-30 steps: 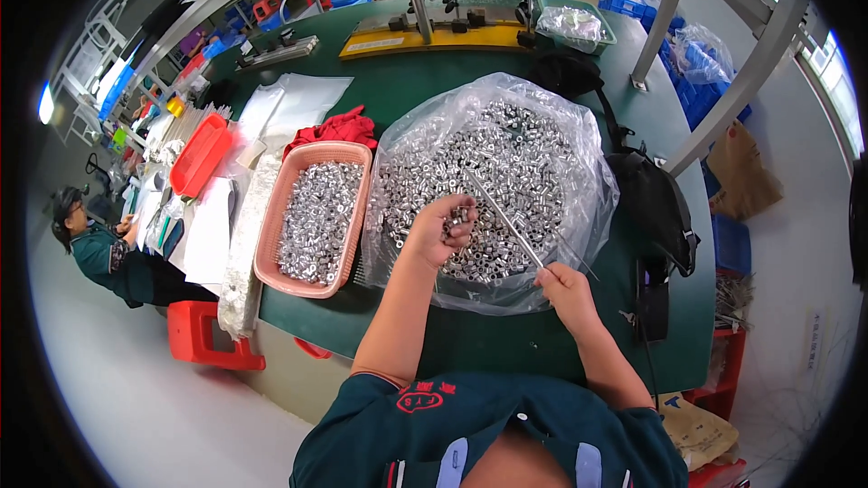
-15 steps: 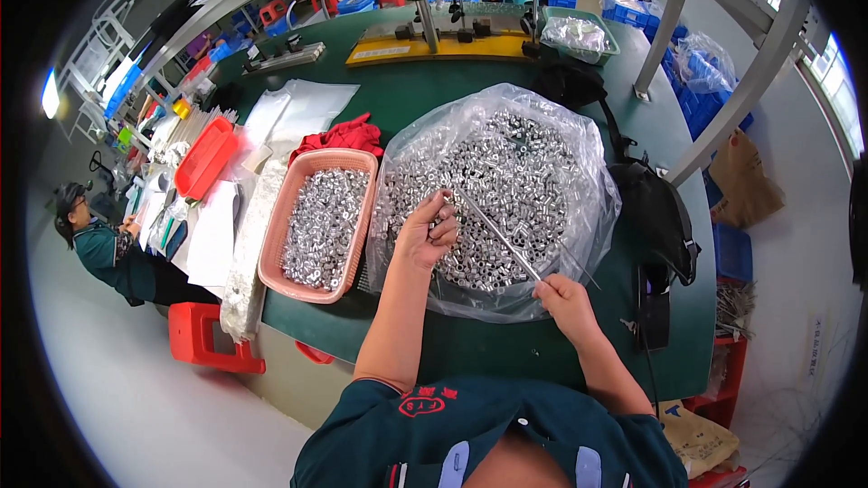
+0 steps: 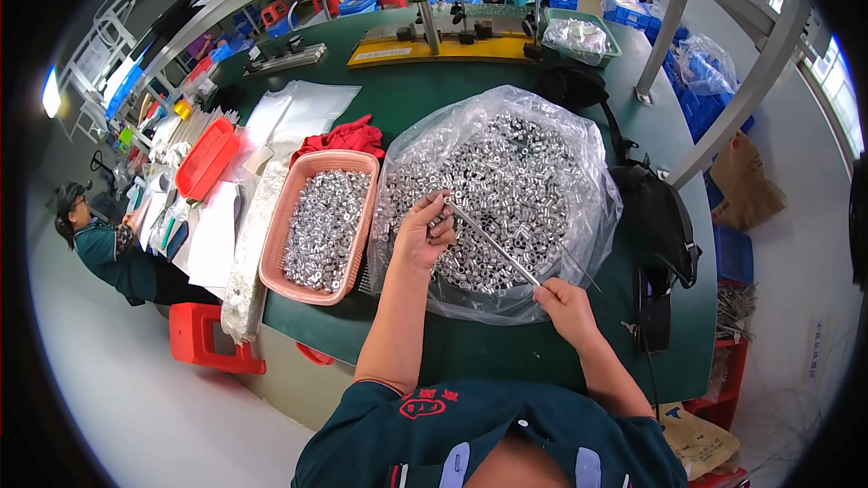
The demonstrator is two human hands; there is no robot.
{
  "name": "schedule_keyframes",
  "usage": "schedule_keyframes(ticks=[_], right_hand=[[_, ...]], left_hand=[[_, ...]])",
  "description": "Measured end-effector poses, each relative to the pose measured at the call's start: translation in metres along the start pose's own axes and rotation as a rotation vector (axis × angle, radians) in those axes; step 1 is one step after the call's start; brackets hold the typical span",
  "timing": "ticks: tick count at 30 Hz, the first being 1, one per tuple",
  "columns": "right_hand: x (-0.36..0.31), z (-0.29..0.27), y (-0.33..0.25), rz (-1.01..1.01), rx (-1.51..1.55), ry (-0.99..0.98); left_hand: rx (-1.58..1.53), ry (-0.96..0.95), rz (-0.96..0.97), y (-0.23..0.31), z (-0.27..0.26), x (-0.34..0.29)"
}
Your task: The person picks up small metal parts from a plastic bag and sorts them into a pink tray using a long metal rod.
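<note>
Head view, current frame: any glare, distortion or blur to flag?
Head view: strong fisheye, black corners, green table edges bowed; head view: lamp at far left and window at right overexposed; head view: glints on metal pieces and plastic bag; head view: no obvious blur on right hand, detail at left hand fingertips too small to resolve.

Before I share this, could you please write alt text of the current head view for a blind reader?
The right hand holds a slim metal rod, its far end at the left hand, above a clear plastic bag of small metal parts. A similarly filled pink basket stands to the left on the green table, a black bag to the right.
</note>
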State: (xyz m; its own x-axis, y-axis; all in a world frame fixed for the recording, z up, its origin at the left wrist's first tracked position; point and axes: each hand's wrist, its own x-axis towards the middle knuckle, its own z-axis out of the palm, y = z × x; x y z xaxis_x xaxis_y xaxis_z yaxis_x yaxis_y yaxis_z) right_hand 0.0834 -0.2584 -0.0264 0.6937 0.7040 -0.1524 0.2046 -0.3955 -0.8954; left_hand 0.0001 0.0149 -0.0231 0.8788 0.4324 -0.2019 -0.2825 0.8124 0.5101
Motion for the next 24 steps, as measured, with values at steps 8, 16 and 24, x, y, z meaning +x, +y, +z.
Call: schedule_keyframes(ticks=[8,16,24], right_hand=[[-0.001,-0.004,-0.002,-0.026,-0.121,0.047],[-0.005,-0.008,-0.018,-0.316,-0.378,0.307],[-0.001,0.006,0.000,-0.078,-0.138,0.115]], left_hand=[[0.146,-0.002,0.005,0.003,0.005,-0.003],[0.397,0.055,-0.029,0.007,0.007,-0.005],[0.489,-0.027,-0.170,-0.020,0.021,-0.003]])
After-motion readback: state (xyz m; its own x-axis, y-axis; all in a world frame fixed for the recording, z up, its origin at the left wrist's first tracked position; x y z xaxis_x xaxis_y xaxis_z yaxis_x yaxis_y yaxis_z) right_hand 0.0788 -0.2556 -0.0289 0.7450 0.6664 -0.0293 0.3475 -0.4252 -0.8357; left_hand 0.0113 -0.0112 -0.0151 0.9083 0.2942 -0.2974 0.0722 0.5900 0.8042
